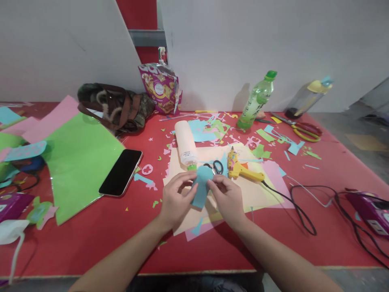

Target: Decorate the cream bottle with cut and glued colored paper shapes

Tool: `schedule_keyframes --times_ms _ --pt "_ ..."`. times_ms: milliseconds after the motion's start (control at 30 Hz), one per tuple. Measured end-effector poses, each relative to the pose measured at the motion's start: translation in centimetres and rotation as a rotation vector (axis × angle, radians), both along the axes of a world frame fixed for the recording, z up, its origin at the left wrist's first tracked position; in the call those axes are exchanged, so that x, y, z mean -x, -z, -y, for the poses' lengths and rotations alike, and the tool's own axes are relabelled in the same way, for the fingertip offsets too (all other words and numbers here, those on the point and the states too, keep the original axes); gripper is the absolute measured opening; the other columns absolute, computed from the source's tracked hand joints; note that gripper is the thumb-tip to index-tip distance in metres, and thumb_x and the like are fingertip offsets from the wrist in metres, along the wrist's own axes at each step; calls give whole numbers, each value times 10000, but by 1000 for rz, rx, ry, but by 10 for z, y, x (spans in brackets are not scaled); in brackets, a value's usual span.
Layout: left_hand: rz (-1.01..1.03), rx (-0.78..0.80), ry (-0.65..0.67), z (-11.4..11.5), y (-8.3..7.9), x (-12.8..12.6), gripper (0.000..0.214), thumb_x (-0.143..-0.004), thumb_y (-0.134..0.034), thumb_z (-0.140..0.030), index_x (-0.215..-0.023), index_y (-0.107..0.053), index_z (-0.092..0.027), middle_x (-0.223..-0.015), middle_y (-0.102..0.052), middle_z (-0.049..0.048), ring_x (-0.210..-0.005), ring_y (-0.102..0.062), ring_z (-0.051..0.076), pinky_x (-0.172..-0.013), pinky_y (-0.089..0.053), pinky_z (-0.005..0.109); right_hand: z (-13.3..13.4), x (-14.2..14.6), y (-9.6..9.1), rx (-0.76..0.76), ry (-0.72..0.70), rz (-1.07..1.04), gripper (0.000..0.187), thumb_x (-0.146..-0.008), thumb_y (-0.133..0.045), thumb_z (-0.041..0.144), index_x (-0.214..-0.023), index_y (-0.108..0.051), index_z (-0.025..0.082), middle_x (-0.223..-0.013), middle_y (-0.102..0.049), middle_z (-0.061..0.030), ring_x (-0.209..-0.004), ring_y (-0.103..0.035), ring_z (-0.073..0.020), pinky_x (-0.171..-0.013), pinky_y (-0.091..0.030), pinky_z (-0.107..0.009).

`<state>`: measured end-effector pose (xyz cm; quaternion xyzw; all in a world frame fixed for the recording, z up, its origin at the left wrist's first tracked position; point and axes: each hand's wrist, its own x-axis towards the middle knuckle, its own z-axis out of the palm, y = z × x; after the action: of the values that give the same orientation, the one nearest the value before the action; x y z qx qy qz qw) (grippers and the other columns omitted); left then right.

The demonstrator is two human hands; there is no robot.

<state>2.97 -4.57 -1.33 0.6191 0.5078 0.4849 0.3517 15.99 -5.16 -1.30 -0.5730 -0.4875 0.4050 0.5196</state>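
Note:
Between my two hands a cut piece of blue paper (201,187) with a rounded top is held up. My left hand (178,195) pinches its left edge, and my right hand (226,196) pinches its right edge. Just behind it lie small scissors with dark handles (218,166), partly hidden by the paper. A white glue bottle (185,142) with a green cap lies on its side beyond my left hand. To the right of the scissors rests a yellow hot glue gun (245,169). Under all this are stacked cream paper sheets (255,192).
A black phone (120,172) lies on green paper (73,162) at left. Behind stand a purple snack bag (161,89), a camouflage bag (118,106) and a green bottle (257,99). Paper scraps litter the red table (127,235). A black cord (299,207) runs right toward a purple power strip (370,213).

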Motion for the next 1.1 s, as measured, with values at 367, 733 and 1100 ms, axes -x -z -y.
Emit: schedule_keyframes --times_ms 367,733,1100 --pt "272 425 -55 -5 -12 -3 123 -616 -611 -224 -693 -578 -135 -643 -639 8 -616 -607 113 -582 -496 201 0 -5 2 -40 -31 6 98 -668 -569 223 -590 -536 175 -636 -572 -22 -628 -551 -130 -592 -457 -246" --pt "212 393 1 -3 -11 -1 99 -656 -606 -232 -663 -629 -136 -664 -688 16 -616 -632 127 -569 -498 188 0 -4 1 26 -3 -85 104 -637 -610 237 -606 -530 178 -626 -575 -2 -601 -558 -114 -577 -470 -237" --pt "178 367 28 -2 -8 -2 105 -650 -608 -244 -651 -617 -140 -641 -678 25 -594 -622 139 -554 -502 218 -2 -4 -4 103 -21 -178 105 -623 -607 253 -623 -537 175 -556 -557 24 -521 -522 -95 -516 -450 -222"
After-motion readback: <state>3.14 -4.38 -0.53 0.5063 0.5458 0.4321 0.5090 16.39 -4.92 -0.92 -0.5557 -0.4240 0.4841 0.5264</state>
